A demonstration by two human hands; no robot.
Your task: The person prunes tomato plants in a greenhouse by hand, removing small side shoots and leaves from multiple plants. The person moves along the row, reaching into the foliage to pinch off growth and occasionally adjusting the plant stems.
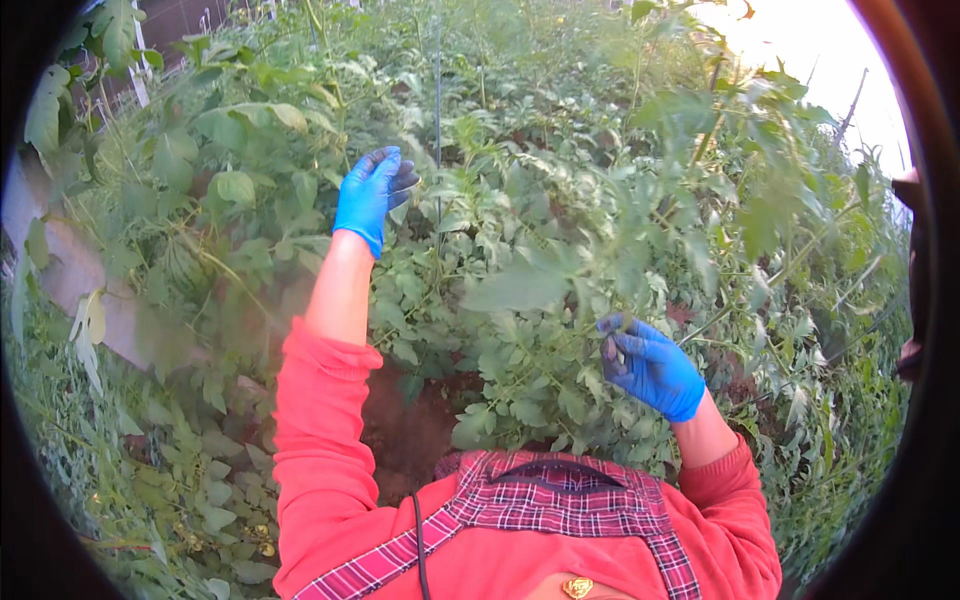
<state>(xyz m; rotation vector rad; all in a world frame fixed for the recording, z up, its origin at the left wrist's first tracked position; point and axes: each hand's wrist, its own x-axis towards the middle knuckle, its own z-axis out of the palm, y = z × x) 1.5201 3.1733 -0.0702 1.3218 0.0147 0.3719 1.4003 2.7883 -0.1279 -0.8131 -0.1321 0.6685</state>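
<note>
My left hand (pixel 375 196), in a blue glove with darkly soiled fingers, is raised among tomato-like plants. Its fingers are bent, and a thin upright string (pixel 438 112) runs just right of them. Whether anything sits between those fingertips is hidden. Lower and to the right is my right hand (pixel 649 367), gloved the same way, fingers curled inward with dark stains. It is beside leafy green plants (pixel 547 375), and blurred foliage partly covers its fingertips. I cannot tell if it grips a stem or leaf.
Dense foliage surrounds both hands. Broad leaves (pixel 232 124) hang close at upper left. A leaning green stem (pixel 795 262) crosses on the right. Bare brown soil (pixel 409 427) shows below, and a pale strip (pixel 90 277) lies at left. A plaid apron (pixel 555 502) covers my front.
</note>
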